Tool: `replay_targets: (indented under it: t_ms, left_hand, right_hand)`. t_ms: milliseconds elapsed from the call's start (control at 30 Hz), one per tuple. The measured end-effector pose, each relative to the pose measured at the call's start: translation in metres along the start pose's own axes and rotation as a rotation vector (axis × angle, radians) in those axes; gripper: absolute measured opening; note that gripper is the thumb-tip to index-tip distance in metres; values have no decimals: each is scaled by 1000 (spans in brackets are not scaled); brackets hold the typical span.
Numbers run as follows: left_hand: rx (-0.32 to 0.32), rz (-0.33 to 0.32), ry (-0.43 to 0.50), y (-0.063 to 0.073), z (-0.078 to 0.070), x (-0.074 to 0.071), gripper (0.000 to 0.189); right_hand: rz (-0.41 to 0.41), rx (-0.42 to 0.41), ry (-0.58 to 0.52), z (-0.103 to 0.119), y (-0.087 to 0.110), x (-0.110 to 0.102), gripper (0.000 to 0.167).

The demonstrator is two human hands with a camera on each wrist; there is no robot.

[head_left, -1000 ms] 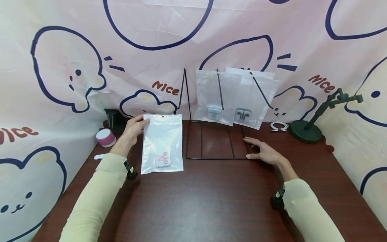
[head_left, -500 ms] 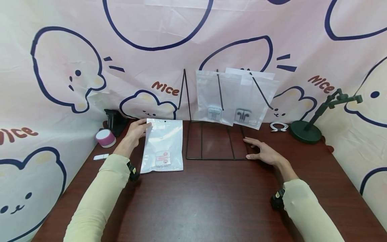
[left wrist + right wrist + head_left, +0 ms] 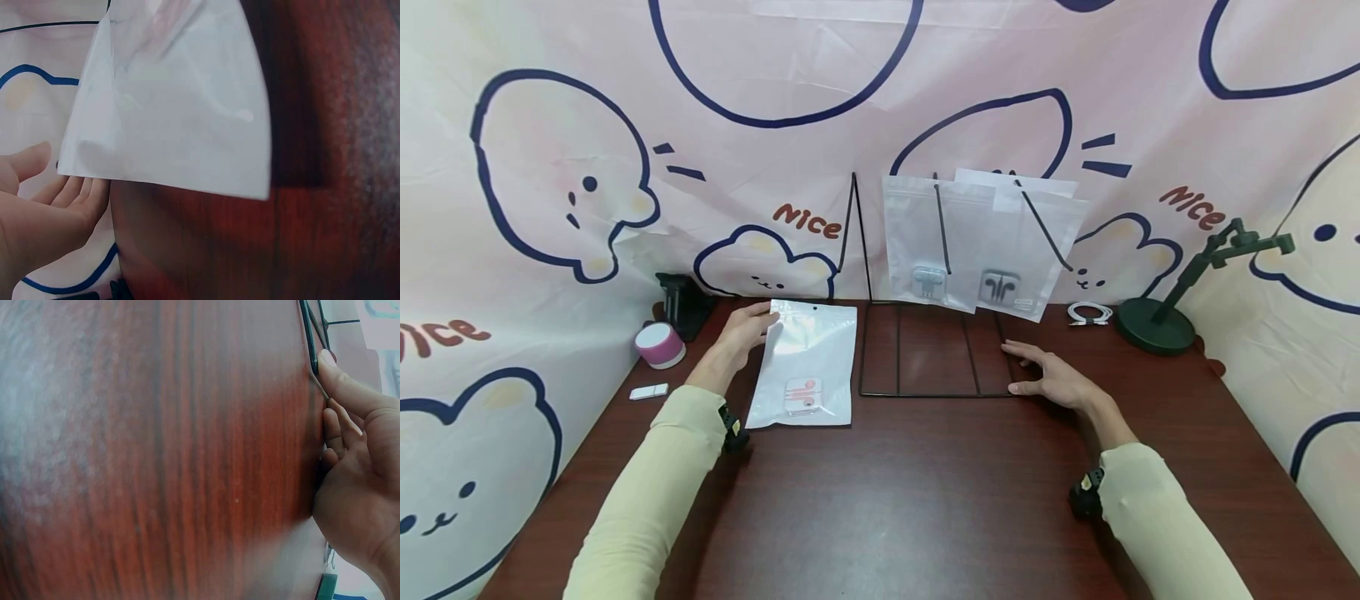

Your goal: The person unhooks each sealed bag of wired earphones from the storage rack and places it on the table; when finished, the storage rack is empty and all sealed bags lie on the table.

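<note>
My left hand (image 3: 739, 337) is at the top left corner of a white zip bag (image 3: 801, 354) with pink-and-white earphones (image 3: 803, 395) in a clear case. In the left wrist view, the thumb (image 3: 34, 160) stands apart from the bag and the fingertips reach behind its edge. A black wire display rack (image 3: 936, 394) stands right of the bag. My right hand (image 3: 1052, 379) holds its front right base corner, thumb at the front rod and fingers along the side. Two translucent bags, one with a pale set (image 3: 930, 282) and one with dark earphones (image 3: 1000, 289), hang on the rack's prongs.
A pink-and-white tub (image 3: 660, 345), a black stand (image 3: 683, 304) and a small white stick (image 3: 648, 391) sit at the left. Toward the right back are a coiled white cable (image 3: 1088, 313) and a green stand (image 3: 1156, 325). A printed cloth hangs behind the brown table (image 3: 880, 500).
The bag's top edge has come down toward the table, and my left hand has shifted slightly with it. My right hand stays at the rack's corner.
</note>
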State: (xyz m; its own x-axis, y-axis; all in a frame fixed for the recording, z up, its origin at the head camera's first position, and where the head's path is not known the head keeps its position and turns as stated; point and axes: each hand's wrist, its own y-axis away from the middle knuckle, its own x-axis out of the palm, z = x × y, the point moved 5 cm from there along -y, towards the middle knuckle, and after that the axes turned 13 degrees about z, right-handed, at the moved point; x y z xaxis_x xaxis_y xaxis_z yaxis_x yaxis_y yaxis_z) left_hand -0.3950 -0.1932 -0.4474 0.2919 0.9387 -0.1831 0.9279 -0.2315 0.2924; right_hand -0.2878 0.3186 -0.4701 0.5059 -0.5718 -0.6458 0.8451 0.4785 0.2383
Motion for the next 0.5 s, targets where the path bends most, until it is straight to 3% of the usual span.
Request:
replay_targets:
  t_ms: [233,500]
  left_hand:
    - [-47,36,-18,-2,5,1,62]
    - [-26,58,-42,-2,1,0,69]
  right_hand:
    - [2,-13,4,-1,-1,0,75]
    - [-1,-7,-5,-1,0,1,75]
